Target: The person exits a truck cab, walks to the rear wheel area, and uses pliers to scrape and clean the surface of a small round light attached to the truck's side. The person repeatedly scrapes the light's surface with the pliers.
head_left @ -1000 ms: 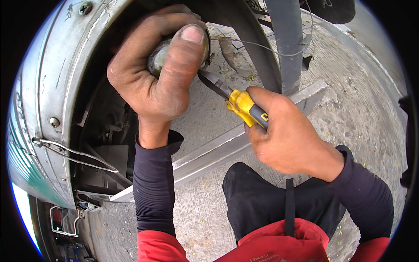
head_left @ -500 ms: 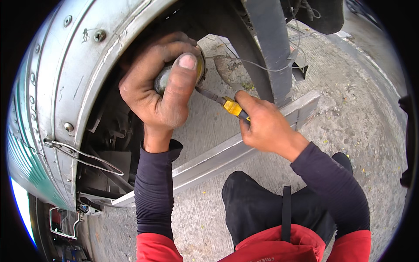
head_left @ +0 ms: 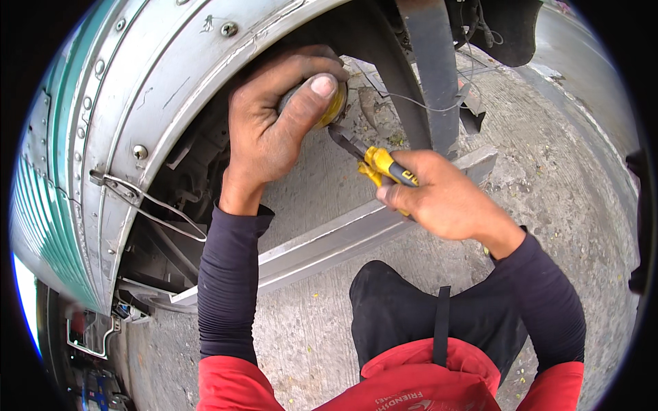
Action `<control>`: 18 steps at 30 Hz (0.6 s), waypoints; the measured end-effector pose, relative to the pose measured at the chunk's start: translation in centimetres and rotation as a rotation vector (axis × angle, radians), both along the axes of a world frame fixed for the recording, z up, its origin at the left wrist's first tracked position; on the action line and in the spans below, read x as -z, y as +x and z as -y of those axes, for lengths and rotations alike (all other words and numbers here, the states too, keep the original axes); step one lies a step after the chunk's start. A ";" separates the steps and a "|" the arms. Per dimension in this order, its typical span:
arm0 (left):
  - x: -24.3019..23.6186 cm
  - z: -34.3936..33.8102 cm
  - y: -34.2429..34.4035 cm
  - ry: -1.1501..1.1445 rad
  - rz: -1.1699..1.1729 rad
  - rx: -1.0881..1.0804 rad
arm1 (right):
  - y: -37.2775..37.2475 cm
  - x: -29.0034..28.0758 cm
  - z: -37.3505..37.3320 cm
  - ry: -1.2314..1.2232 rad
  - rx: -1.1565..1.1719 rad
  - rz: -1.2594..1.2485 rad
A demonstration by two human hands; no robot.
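1. A small round fitting [head_left: 327, 103], grey with a yellowish face, is gripped by the left hand [head_left: 277, 127] at the far side of the scene, just inside the opening under the riveted metal panel [head_left: 123, 123].
2. The left hand is closed around the fitting: the thumb is pressed across its front and the fingers are curled over its top, so most of it is hidden.
3. A pair of pliers with yellow and black handles [head_left: 379, 166] is held in the right hand [head_left: 445, 202], to the right of the fitting and slightly nearer.
4. The right hand is wrapped tightly about the handles, and the dark nose of the pliers is pointed up and left, ending just below the fitting; whether the tip touches it cannot be told.
5. A thin wire [head_left: 147, 202] is seen looped from the edge of the panel at the left.
6. A grey metal bar [head_left: 322, 243] is laid across the concrete ground [head_left: 562, 178] beneath both hands.
7. A dark upright post [head_left: 435, 75] is seen at the far right, behind the pliers.
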State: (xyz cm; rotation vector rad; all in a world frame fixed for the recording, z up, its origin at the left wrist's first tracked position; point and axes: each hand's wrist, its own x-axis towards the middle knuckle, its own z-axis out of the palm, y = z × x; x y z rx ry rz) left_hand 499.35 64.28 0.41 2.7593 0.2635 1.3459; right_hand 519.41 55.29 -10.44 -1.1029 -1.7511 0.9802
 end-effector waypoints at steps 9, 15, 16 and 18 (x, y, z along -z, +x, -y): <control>0.2 0.0 -0.2 0.019 -0.016 -0.037 | 2.3 -3.4 -0.2 0.109 -0.041 0.239; 0.4 0.7 0.1 -0.183 0.059 0.005 | 2.1 -4.2 -0.3 0.154 -0.030 0.325; 0.4 0.8 0.1 -0.170 0.056 0.005 | 1.9 -4.5 -0.1 0.143 -0.018 0.343; 0.4 0.7 0.3 -0.154 0.059 0.019 | 1.7 -5.7 0.4 0.029 0.012 0.384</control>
